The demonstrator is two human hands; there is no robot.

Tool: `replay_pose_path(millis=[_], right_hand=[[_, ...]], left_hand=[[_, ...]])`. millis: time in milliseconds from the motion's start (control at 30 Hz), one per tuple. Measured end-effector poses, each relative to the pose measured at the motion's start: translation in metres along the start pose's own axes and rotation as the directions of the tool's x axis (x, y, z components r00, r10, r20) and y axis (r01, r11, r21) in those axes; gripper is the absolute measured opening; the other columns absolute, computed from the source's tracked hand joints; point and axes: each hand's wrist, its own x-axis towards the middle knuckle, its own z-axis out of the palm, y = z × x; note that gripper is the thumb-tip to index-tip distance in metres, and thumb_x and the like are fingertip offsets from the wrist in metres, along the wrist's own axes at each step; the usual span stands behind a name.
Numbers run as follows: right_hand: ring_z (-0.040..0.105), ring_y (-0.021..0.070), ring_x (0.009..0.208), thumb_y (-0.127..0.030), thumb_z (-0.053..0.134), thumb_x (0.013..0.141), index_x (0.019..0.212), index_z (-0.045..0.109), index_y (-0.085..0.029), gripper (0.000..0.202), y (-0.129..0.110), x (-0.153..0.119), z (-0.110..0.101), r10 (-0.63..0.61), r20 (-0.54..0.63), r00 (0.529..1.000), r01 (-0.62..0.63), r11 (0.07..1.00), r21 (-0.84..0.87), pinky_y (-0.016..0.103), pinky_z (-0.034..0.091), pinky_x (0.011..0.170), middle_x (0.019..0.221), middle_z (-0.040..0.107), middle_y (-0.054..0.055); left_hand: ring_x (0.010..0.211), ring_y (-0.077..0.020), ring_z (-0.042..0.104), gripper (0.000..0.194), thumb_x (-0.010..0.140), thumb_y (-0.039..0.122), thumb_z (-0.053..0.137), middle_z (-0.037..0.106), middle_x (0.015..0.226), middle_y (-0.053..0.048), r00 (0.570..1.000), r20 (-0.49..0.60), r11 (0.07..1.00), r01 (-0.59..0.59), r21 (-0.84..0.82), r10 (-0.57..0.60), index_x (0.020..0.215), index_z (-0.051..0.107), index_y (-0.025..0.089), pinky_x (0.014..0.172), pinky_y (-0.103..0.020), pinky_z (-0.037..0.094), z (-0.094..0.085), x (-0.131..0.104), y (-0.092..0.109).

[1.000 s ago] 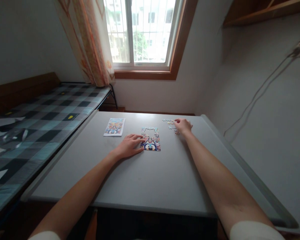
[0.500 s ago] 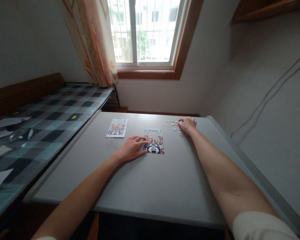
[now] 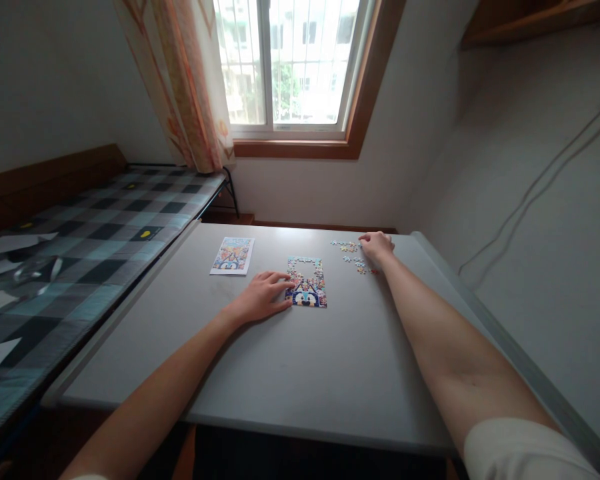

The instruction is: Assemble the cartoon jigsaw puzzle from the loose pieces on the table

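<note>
One bench (image 3: 280, 373) spread beneath me. My left hand (image 3: 265, 295), fingers loosely fanned, touched the left edge of one puzzle (image 3: 309, 297) mid-bench; my right hand (image 3: 379, 248) was bunched, whether on anything I couldn't tell. The puzzle seemed light, apt to split if lifted, best steadied by its border. One printed card (image 3: 233, 256) lay leftward; rightward, loose pieces (image 3: 349, 248), too crowded to count, looked thin, best pinched edgewise.

On the desk (image 3: 290, 367): the puzzle (image 3: 309, 297). Left of the puzzle and a little farther back: a sheet (image 3: 233, 257). At the puzzle's left edge: the left hand (image 3: 265, 295). Right of the puzzle and farther back: loose pieces (image 3: 349, 248), with the right hand (image 3: 377, 247) just beside them. Well left of the puzzle: a bed (image 3: 170, 193) bearing papers (image 3: 17, 244). Far behind the puzzle: the window (image 3: 307, 80).
</note>
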Motion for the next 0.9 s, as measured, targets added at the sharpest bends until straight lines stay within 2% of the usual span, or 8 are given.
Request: replay_pose_path(millis=[367,667,900], right_hand=[[0.046,0.0285,0.104,-0.029,0.057,0.076,0.090,0.074,-0.024,0.023,-0.010,-0.002,0.006,0.006,-0.010,1.000,-0.006,1.000,-0.021,0.044,0.037,0.090,0.108,0.062,0.010],[0.044,0.0298,0.108,-0.034,0.065,0.070,0.089,0.073,-0.025,0.023,-0.012,-0.003,0.007,0.016,0.025,1.000,-0.015,0.999,-0.033,0.045,0.036,0.092,0.109,0.061,0.008],[0.046,0.0287,0.106,-0.033,0.066,0.069,0.087,0.073,-0.024,0.021,-0.014,-0.003,0.009,0.013,0.008,1.000,-0.013,1.000,-0.017,0.044,0.036,0.092,0.105,0.062,0.008]], left_hand=[[0.118,-0.0246,0.049,0.041,0.086,0.043,0.058,0.053,0.131,-0.003,1.000,0.004,1.000,0.015,-0.009,-0.015,0.126,0.056,0.033,0.104,-0.043,0.036,-0.001,0.000,0.001],[0.118,-0.0243,0.048,0.039,0.087,0.043,0.056,0.053,0.131,-0.003,1.000,0.010,1.000,0.018,-0.012,-0.018,0.125,0.057,0.032,0.104,-0.042,0.035,-0.002,0.000,0.002],[0.118,-0.0244,0.048,0.039,0.088,0.043,0.055,0.053,0.131,-0.003,1.000,0.015,1.000,0.014,-0.003,-0.014,0.125,0.057,0.031,0.104,-0.042,0.035,-0.002,0.000,0.001]])
